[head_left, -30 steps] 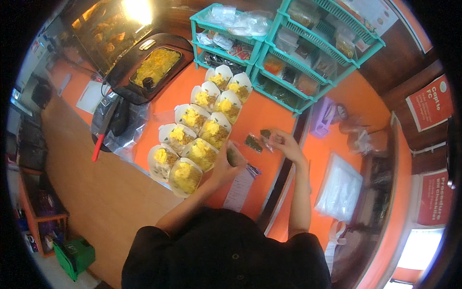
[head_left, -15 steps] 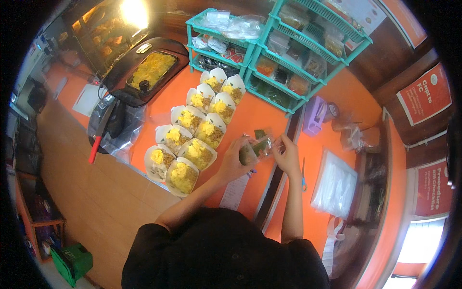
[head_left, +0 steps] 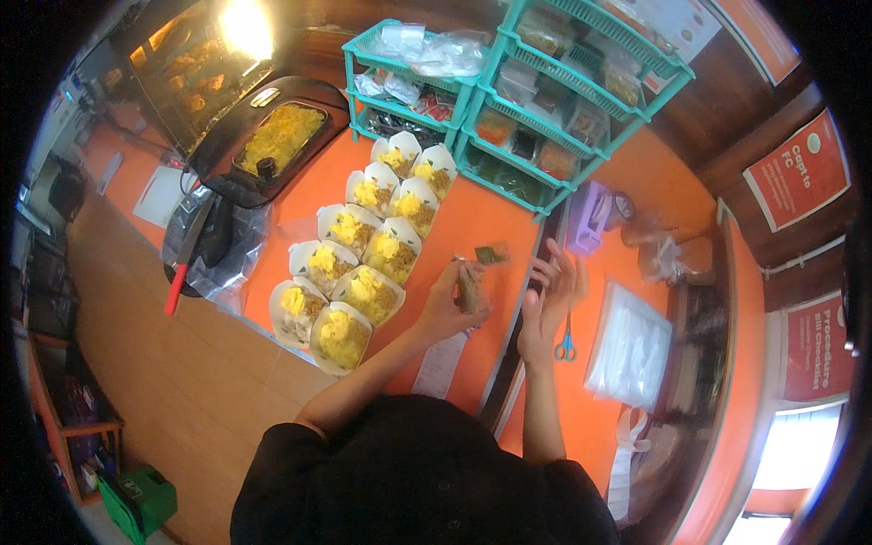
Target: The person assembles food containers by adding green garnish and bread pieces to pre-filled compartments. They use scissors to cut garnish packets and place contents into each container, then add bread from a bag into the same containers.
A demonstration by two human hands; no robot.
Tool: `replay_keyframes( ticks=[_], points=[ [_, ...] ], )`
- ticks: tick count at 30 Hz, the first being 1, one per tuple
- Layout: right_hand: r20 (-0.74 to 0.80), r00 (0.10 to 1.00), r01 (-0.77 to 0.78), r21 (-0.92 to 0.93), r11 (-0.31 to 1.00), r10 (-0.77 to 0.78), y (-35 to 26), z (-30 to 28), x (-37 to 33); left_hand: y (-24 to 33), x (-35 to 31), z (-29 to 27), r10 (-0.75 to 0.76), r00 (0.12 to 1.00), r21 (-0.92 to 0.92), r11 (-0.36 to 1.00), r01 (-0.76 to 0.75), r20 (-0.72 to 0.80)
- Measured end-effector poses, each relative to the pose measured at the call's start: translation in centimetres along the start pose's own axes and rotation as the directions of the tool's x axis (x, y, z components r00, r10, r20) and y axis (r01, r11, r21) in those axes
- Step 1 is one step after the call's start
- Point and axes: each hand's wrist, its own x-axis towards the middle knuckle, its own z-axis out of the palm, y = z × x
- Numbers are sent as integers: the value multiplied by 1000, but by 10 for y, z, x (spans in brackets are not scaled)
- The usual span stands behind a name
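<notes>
A clear plastic packet with green filling [head_left: 468, 289] was over the orange desk [head_left: 472, 213], held in the bare left hand's [head_left: 447, 304] grip. The bare right hand [head_left: 549, 292] was near, its grip open.

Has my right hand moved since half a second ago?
Yes. Judged against the purple holder on the counter, your right hand has shifted slightly to the right, away from your left hand.

Gripped in the left fingers [head_left: 449, 276]: a clear packet [head_left: 468, 291], greenish inside. Just beyond, on the orange worktop [head_left: 454, 227]: a second packet [head_left: 491, 255], dark green.
</notes>
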Motion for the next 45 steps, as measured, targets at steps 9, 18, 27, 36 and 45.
replay_keyframes(
  ticks=[9, 18, 27, 36, 45],
  points=[
    [117, 993, -1, -87, 996, 11, -11, 2, -25, 0, 2, -6, 125, 992, 167, 978, -124, 8],
    [131, 933, -279, -328, 903, 336, 88, -5, -14, -25, -34, -19, 52, 999, 426, 904, -44, -7],
    [7, 716, -274, -917, 290, 698, 215, 53, -11, -50, -56, -34, -361, 932, -151, 923, 355, -16],
    [176, 861, -384, -388, 838, 476, 162, -11, -10, -51, -24, -38, -102, 994, 282, 953, 107, -34],
    [354, 745, -202, -688, 697, 565, 105, -30, 10, -46, -14, -15, 76, 995, 300, 950, -92, 64]
  ],
)
